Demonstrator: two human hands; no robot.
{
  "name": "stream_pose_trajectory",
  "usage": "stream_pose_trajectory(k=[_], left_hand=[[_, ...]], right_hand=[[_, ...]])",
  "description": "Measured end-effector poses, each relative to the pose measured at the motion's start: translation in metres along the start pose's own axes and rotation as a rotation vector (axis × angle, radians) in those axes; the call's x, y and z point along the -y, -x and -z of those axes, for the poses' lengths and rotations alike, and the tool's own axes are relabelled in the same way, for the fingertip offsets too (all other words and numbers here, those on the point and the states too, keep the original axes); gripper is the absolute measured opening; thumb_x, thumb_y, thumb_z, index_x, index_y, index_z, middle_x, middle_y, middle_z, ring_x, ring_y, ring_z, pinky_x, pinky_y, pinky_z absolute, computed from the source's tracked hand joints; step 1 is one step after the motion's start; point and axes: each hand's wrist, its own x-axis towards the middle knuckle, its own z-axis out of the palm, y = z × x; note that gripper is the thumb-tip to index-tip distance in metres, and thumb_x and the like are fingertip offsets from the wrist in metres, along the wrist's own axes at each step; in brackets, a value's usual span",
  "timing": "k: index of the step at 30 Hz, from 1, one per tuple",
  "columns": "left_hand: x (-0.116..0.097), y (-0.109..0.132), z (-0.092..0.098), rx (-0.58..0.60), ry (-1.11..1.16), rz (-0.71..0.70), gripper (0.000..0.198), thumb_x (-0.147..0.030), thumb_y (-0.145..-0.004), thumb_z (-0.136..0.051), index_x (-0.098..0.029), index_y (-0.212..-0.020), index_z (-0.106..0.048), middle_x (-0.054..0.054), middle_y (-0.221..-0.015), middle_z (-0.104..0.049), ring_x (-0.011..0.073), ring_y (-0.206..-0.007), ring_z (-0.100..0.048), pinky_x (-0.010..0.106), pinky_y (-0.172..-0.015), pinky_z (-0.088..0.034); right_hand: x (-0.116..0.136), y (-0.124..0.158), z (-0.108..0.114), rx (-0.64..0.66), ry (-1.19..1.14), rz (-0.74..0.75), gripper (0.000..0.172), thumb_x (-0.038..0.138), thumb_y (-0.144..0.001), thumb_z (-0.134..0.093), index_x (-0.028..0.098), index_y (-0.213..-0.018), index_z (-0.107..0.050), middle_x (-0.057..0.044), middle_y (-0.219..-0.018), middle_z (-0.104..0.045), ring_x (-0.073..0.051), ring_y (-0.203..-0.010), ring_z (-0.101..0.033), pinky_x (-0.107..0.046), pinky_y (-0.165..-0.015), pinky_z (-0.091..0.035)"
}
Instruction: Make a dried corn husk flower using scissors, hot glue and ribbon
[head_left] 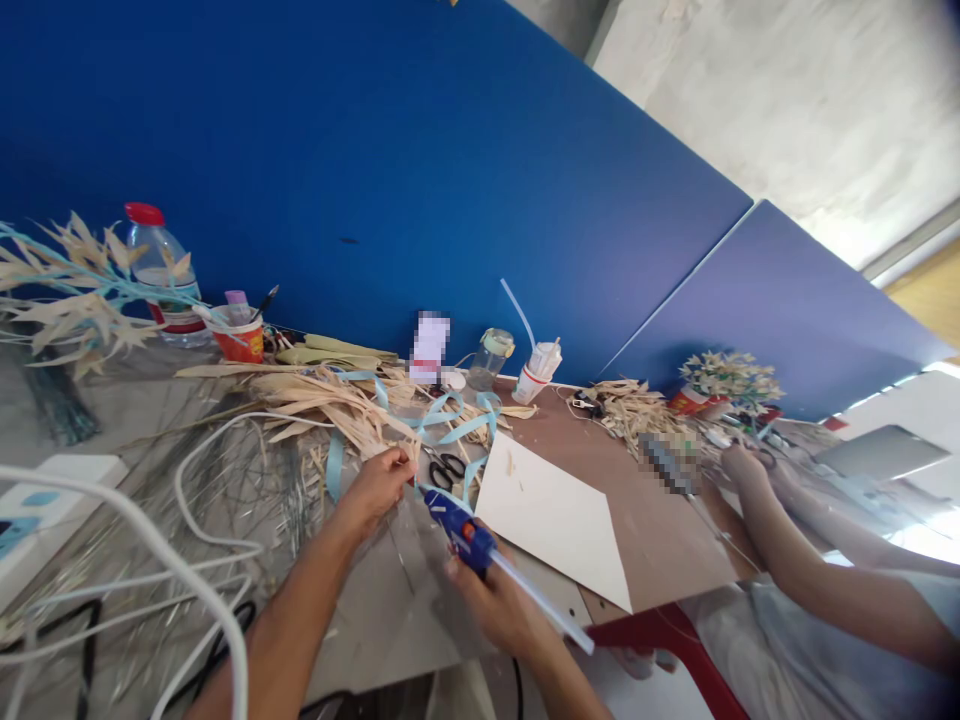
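My right hand (491, 590) is wrapped round a blue hot glue gun (461, 530), with a long clear glue stick (541, 604) sticking out of its back. The gun's nozzle is close to the fingertips of my left hand (386, 482). Those fingers are pinched together on a small thing I cannot make out; a thin wire hangs below them. Black-handled scissors (448, 470) lie just behind the nozzle. Pale dried husks (330, 395) and light blue ribbon (442, 418) lie beyond my hands. A white board (555, 520) rests right of the gun.
At the left are a white cable (150, 530), a power strip (52, 500), loose wires, a bottle (161, 270) and a red cup (240, 335). Behind stand a jar (490, 358) and another cup (536, 375). A co-worker's arms (780, 530) reach over the table at right.
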Motion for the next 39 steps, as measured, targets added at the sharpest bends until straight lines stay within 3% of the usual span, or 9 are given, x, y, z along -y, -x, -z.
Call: stream_pose_trajectory(k=[4, 11, 22, 33, 39], left_hand=[[0.001, -0.001, 0.000, -0.006, -0.008, -0.003, 0.024, -0.038, -0.065, -0.065, -0.019, -0.062, -0.051, -0.007, -0.047, -0.040, 0.0077, -0.040, -0.029, 0.022, -0.043, -0.020], [0.001, 0.000, 0.001, 0.004, -0.024, -0.016, 0.023, -0.039, -0.065, -0.063, -0.019, -0.063, -0.052, -0.007, -0.047, -0.040, 0.0080, -0.041, -0.030, 0.022, -0.044, -0.022], [0.002, -0.002, 0.000, -0.001, -0.008, 0.007, 0.021, -0.038, -0.065, -0.061, -0.019, -0.063, -0.051, -0.006, -0.052, -0.047, 0.0072, -0.042, -0.029, 0.023, -0.044, -0.021], [0.000, 0.000, 0.002, -0.024, 0.002, -0.006, 0.021, -0.036, -0.062, -0.063, -0.019, -0.061, -0.051, -0.006, -0.051, -0.045, 0.0084, -0.043, -0.033, 0.023, -0.045, -0.023], [0.002, -0.002, 0.001, -0.030, -0.028, -0.028, 0.021, -0.038, -0.063, -0.060, -0.019, -0.061, -0.052, -0.005, -0.052, -0.048, 0.0085, -0.043, -0.032, 0.023, -0.045, -0.023]], right_hand=[[0.005, -0.003, -0.007, 0.000, 0.056, 0.107, 0.020, 0.035, -0.080, -0.060, 0.026, -0.098, -0.062, -0.005, -0.086, -0.062, -0.024, -0.081, -0.058, -0.033, -0.074, -0.047], [0.000, -0.006, -0.010, -0.015, 0.122, 0.113, 0.012, 0.033, -0.081, -0.058, 0.024, -0.091, -0.058, -0.005, -0.081, -0.062, -0.022, -0.075, -0.058, -0.032, -0.069, -0.047], [-0.001, 0.000, -0.008, -0.058, 0.192, 0.254, 0.010, 0.026, -0.083, -0.055, 0.022, -0.090, -0.060, -0.003, -0.078, -0.064, -0.018, -0.070, -0.061, -0.028, -0.065, -0.050], [0.004, -0.001, -0.008, -0.014, 0.233, 0.221, 0.017, 0.027, -0.084, -0.052, 0.019, -0.097, -0.061, -0.005, -0.081, -0.066, -0.019, -0.072, -0.062, -0.029, -0.067, -0.052], [0.005, -0.001, -0.006, -0.054, 0.211, 0.187, 0.017, 0.029, -0.083, -0.053, 0.022, -0.095, -0.064, -0.004, -0.079, -0.066, -0.020, -0.072, -0.063, -0.027, -0.067, -0.052]])
